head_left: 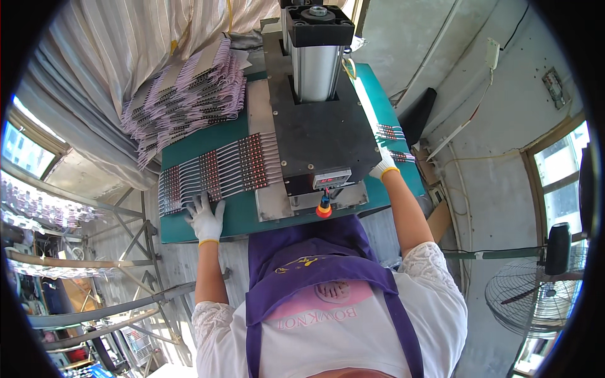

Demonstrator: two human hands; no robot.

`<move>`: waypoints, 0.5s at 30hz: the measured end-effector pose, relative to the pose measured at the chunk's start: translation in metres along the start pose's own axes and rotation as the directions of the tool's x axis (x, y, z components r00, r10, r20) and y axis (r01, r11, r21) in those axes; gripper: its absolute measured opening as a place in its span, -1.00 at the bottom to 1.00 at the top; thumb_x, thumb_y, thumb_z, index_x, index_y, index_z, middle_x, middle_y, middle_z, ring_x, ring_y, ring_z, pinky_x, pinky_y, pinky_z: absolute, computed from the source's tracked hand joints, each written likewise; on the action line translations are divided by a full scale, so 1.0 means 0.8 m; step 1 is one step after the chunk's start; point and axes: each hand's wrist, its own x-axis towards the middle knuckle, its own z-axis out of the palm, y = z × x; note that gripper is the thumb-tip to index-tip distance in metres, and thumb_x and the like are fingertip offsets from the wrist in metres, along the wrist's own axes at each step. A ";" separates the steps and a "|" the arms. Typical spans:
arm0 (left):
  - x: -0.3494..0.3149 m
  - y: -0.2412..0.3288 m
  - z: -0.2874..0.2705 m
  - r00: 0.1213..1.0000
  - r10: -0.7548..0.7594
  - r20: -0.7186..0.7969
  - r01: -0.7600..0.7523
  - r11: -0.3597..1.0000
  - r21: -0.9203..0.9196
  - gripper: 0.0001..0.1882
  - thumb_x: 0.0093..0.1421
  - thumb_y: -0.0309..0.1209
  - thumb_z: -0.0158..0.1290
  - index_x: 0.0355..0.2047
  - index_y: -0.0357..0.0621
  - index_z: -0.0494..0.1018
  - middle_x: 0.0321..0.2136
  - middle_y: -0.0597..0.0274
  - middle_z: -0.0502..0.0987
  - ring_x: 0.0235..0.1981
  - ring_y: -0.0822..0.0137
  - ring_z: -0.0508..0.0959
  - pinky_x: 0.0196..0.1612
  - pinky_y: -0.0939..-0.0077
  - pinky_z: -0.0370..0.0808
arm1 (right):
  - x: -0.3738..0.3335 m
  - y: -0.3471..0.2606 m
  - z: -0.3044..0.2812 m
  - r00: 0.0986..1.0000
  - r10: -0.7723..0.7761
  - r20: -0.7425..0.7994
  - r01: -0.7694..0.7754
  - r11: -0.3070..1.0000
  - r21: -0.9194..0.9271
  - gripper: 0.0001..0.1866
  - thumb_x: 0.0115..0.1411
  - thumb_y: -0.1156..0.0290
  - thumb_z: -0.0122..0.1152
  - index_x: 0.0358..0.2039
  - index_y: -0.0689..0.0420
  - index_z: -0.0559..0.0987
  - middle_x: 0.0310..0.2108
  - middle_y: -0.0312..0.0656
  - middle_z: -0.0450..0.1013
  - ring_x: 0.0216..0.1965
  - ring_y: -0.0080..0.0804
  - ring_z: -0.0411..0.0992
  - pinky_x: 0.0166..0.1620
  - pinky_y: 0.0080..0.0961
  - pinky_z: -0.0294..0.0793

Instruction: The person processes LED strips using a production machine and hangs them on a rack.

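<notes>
A sheet of LED module strips point(208, 170), small dark blocks with orange-red dots joined by pale wires, lies on the green table left of a black press machine point(328, 135). My left hand point(205, 217), in a white glove with a yellow cuff, rests on the sheet's near edge, fingers spread. The sheet's right end passes under the press. On the machine's other side, module strip ends point(398, 156) show. Beside them is my gloved right hand point(383, 166), close against the press; glare and the machine's edge obscure its fingers.
A tall pile of wired module strips point(186, 94) stands at the table's back left, against a curtain point(113, 69). The press carries a metal cylinder point(315, 72), a small display point(331, 179) and a red-and-yellow knob point(324, 206). A fan point(532, 296) stands at right.
</notes>
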 end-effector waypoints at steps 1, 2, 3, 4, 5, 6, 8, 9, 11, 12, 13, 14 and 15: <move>0.004 -0.008 0.005 1.000 0.000 -0.003 0.000 1.000 0.000 -0.24 0.25 0.20 -0.10 0.33 0.06 0.20 0.37 -0.10 0.13 0.38 -0.27 0.06 0.33 -0.28 -0.05 | -0.003 -0.016 -0.025 0.993 0.051 0.104 -0.051 0.999 -0.004 -0.40 0.10 0.38 0.24 0.21 -0.08 0.42 0.13 -0.01 0.43 0.07 0.00 0.45 0.11 -0.20 0.44; 0.004 -0.020 0.011 0.999 -0.034 0.012 0.035 0.996 -0.080 -0.24 0.24 0.19 -0.07 0.34 0.09 0.19 0.39 -0.11 0.08 0.39 -0.28 0.04 0.34 -0.28 -0.06 | -0.014 -0.044 -0.058 0.991 0.110 0.072 -0.117 0.988 0.096 -0.55 0.12 0.35 0.23 0.08 -0.06 0.55 -0.04 -0.05 0.54 -0.01 -0.01 0.50 0.06 -0.17 0.48; 0.007 -0.022 0.012 0.999 -0.047 0.020 0.050 0.985 -0.165 -0.24 0.23 0.17 -0.04 0.35 0.11 0.18 0.40 -0.13 0.03 0.39 -0.30 0.02 0.35 -0.28 -0.07 | -0.019 -0.040 -0.057 0.991 0.117 0.068 -0.123 0.988 0.096 -0.55 0.12 0.35 0.23 0.08 -0.06 0.55 -0.04 -0.05 0.54 -0.01 -0.01 0.50 0.06 -0.17 0.48; 0.008 -0.025 0.015 0.979 -0.129 -0.155 0.077 0.950 -0.302 -0.26 0.23 0.06 0.04 0.33 -0.01 0.22 0.39 -0.17 0.05 0.39 -0.27 0.03 0.39 -0.08 -0.03 | -0.021 -0.034 -0.053 0.992 0.119 0.038 -0.122 0.988 0.091 -0.58 0.11 0.35 0.24 0.04 -0.06 0.58 -0.06 -0.06 0.55 -0.03 -0.02 0.51 0.04 -0.17 0.49; 0.010 -0.025 0.019 0.905 -0.276 -0.324 0.125 0.900 -0.418 -0.25 0.23 -0.01 0.08 0.33 -0.09 0.20 0.38 -0.17 0.07 0.39 -0.23 0.06 0.40 0.04 0.01 | -0.022 -0.031 -0.050 0.993 0.120 0.009 -0.120 0.989 0.086 -0.60 0.11 0.35 0.26 0.00 -0.07 0.61 -0.08 -0.06 0.56 -0.04 -0.02 0.51 0.03 -0.16 0.50; 0.011 -0.020 0.018 0.783 -0.426 -0.452 0.144 0.833 -0.535 -0.24 0.22 -0.07 0.11 0.33 -0.17 0.19 0.37 -0.18 0.10 0.38 -0.19 0.08 0.40 0.15 0.05 | -0.024 -0.028 -0.047 0.992 0.125 0.010 -0.125 0.989 0.082 -0.60 0.11 0.35 0.26 0.00 -0.07 0.61 -0.08 -0.06 0.56 -0.04 -0.02 0.51 0.03 -0.16 0.50; 0.024 -0.004 -0.024 0.703 -0.695 -0.153 0.089 0.300 -0.950 -0.28 0.27 -0.21 0.09 0.30 -0.36 0.15 0.30 -0.15 0.21 0.32 0.01 0.24 0.31 0.25 0.27 | -0.028 -0.021 -0.041 0.988 0.146 -0.048 -0.139 0.983 0.120 -0.62 0.10 0.36 0.27 -0.02 -0.07 0.62 -0.08 -0.08 0.56 -0.06 -0.04 0.52 -0.01 -0.17 0.53; 0.025 0.001 -0.048 0.708 -0.699 0.101 0.029 -0.114 -0.993 -0.33 0.29 -0.25 0.06 0.29 -0.39 0.15 0.26 -0.14 0.26 0.27 0.04 0.31 0.27 0.25 0.34 | -0.029 -0.019 -0.039 0.988 0.146 -0.045 -0.139 0.983 0.121 -0.62 0.10 0.36 0.27 -0.02 -0.07 0.62 -0.08 -0.08 0.56 -0.06 -0.04 0.52 -0.01 -0.17 0.53; 0.055 -0.064 -0.016 0.758 -0.567 0.323 -0.146 -0.630 -0.763 -0.53 0.37 -0.27 -0.05 0.16 -0.35 0.30 0.07 0.03 0.43 0.06 0.21 0.48 0.05 0.35 0.54 | -0.024 -0.025 -0.038 0.993 0.096 -0.062 -0.091 0.992 0.090 -0.59 0.10 0.37 0.27 0.01 -0.06 0.60 -0.07 -0.10 0.56 -0.06 -0.08 0.53 0.00 -0.21 0.52; 0.065 -0.075 -0.016 0.772 -0.514 0.373 -0.155 -0.722 -0.674 -0.59 0.39 -0.27 -0.08 0.11 -0.32 0.34 0.01 0.05 0.47 0.01 0.23 0.51 0.00 0.37 0.56 | -0.026 -0.025 -0.037 0.994 0.092 -0.062 -0.086 0.992 0.089 -0.59 0.10 0.37 0.27 0.01 -0.06 0.60 -0.07 -0.10 0.56 -0.06 -0.08 0.53 0.00 -0.21 0.52; 0.073 -0.096 -0.013 0.849 -0.407 0.336 -0.121 -0.770 -0.626 -0.65 0.42 -0.29 -0.13 0.06 -0.30 0.37 -0.02 0.06 0.49 -0.06 0.28 0.53 -0.03 0.41 0.57 | -0.029 -0.027 -0.037 0.995 0.066 -0.069 -0.059 0.994 0.095 -0.59 0.10 0.37 0.27 0.02 -0.05 0.60 -0.07 -0.11 0.56 -0.06 -0.08 0.52 0.01 -0.22 0.52; 0.078 -0.116 -0.010 0.846 -0.418 0.331 -0.133 -0.767 -0.628 -0.65 0.42 -0.29 -0.13 0.06 -0.30 0.37 -0.02 0.06 0.49 -0.06 0.28 0.53 -0.03 0.41 0.57 | -0.029 -0.025 -0.038 0.996 0.039 -0.076 -0.031 0.994 0.102 -0.58 0.10 0.38 0.27 0.02 -0.05 0.60 -0.07 -0.13 0.57 -0.05 -0.08 0.52 0.01 -0.23 0.51; 0.088 -0.119 -0.010 0.919 -0.296 0.262 -0.073 -0.779 -0.623 -0.65 0.43 -0.30 -0.14 0.06 -0.30 0.36 -0.04 0.07 0.50 -0.07 0.29 0.54 -0.03 0.41 0.57 | -0.023 0.003 -0.005 0.988 -0.024 -0.153 0.044 0.991 0.128 -0.56 0.08 0.38 0.29 0.04 -0.05 0.58 -0.07 -0.13 0.56 -0.05 -0.06 0.51 0.04 -0.23 0.49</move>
